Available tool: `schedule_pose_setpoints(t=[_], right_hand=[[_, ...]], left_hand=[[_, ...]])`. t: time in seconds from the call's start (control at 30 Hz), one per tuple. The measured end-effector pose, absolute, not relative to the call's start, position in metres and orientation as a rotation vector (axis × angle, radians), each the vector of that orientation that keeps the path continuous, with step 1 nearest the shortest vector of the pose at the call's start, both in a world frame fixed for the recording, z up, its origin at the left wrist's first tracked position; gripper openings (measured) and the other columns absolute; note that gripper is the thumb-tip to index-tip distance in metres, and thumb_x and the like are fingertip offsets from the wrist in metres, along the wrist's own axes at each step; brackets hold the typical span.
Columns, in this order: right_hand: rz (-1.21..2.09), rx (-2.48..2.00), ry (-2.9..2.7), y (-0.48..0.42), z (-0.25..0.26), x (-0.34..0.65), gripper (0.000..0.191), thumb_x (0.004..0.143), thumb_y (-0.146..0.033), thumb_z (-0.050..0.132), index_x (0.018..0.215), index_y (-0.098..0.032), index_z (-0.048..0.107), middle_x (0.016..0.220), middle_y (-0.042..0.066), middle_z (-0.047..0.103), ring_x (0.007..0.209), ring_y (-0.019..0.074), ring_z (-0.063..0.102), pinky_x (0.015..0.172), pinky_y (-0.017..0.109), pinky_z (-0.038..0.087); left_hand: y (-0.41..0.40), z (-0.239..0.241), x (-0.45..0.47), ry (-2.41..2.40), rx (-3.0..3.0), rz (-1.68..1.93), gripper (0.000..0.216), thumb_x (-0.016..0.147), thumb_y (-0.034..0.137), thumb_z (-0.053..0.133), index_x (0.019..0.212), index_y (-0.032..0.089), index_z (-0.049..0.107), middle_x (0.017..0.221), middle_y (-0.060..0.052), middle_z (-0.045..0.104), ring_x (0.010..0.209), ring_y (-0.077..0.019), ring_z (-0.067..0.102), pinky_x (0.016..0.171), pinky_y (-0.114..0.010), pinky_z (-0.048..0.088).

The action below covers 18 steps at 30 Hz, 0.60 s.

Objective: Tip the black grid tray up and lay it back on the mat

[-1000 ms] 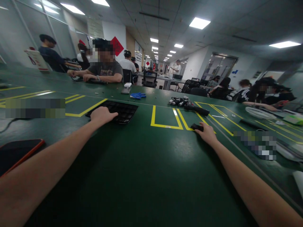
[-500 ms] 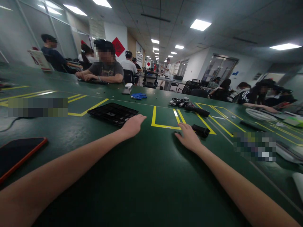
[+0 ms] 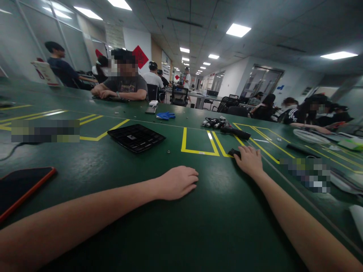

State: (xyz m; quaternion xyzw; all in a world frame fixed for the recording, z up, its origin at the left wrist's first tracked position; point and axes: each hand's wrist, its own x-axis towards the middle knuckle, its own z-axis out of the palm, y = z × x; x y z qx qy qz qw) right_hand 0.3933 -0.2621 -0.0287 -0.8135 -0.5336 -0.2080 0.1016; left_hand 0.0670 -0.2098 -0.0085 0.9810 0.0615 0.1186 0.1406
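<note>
My left hand [image 3: 178,182] is palm down over the green table [image 3: 170,234], its fingers stretched loosely to the right with nothing in them. Beyond it lies a flat black plastic panel [image 3: 136,138], ribbed and roughly square, apart from the hand. My right hand [image 3: 250,160] is over a small black block [image 3: 234,152], its thumb at the near side and its fingers bent across the top. Most of the block is hidden under that hand; only its left end shows. Just behind is a dark rod-shaped thing [image 3: 236,132].
Black cables with metal ends [image 3: 214,122] and a blue glove [image 3: 165,116] lie farther back. An orange-edged phone [image 3: 25,189] is at the left. Yellow tape [image 3: 200,153] marks the table. Across it a person [image 3: 127,81] sits; others sit at the right.
My left hand has left the black panel's edge and come nearer and to the right. My right hand has moved right onto the small black block.
</note>
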Motion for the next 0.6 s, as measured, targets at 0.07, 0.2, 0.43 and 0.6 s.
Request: schedule_pose_setpoints(t=[0.07,0.2,0.43,0.6], right_hand=[[-0.443,-2.509,-1.573,-0.264,-0.033,0.402,0.044,0.085,-0.038,0.038,0.117,-0.01,0.05,0.116,0.018,0.055,0.109,0.0314,0.047,0.095,0.049,0.033],[-0.421,-2.52,-1.593,-0.262,-0.037,0.404,0.044,0.086,-0.037,0.037,0.116,-0.008,0.05,0.112,0.019,0.056,0.103,0.0296,0.051,0.091,0.039,0.038],[-0.448,-2.501,-1.627,-0.259,-0.04,0.407,0.044,0.086,-0.036,0.037,0.115,-0.006,0.05,0.111,0.019,0.057,0.102,0.031,0.051,0.092,0.039,0.037],[-0.443,-2.492,-1.619,-0.26,-0.041,0.408,0.044,0.086,-0.037,0.036,0.115,-0.007,0.05,0.112,0.02,0.056,0.101,0.031,0.051,0.09,0.04,0.037]], left_hand=[[-0.21,-0.008,0.07,0.215,2.836,0.422,0.028,0.087,0.023,0.042,0.106,0.018,0.061,0.114,-0.009,0.06,0.107,-0.0218,0.053,0.094,-0.038,0.038],[-0.174,-0.005,0.066,0.632,2.934,0.626,0.028,0.086,0.018,0.039,0.104,0.014,0.06,0.116,-0.013,0.056,0.108,-0.0257,0.049,0.092,-0.042,0.038],[-0.128,-0.009,0.05,1.067,2.33,0.716,0.008,0.072,0.016,0.058,0.064,0.016,0.057,0.082,-0.009,0.056,0.094,-0.0278,0.051,0.088,-0.041,0.036],[-0.111,0.004,0.048,1.099,1.917,0.836,0.015,0.072,0.018,0.061,0.061,0.016,0.051,0.067,-0.004,0.053,0.077,-0.0202,0.056,0.071,-0.03,0.043]])
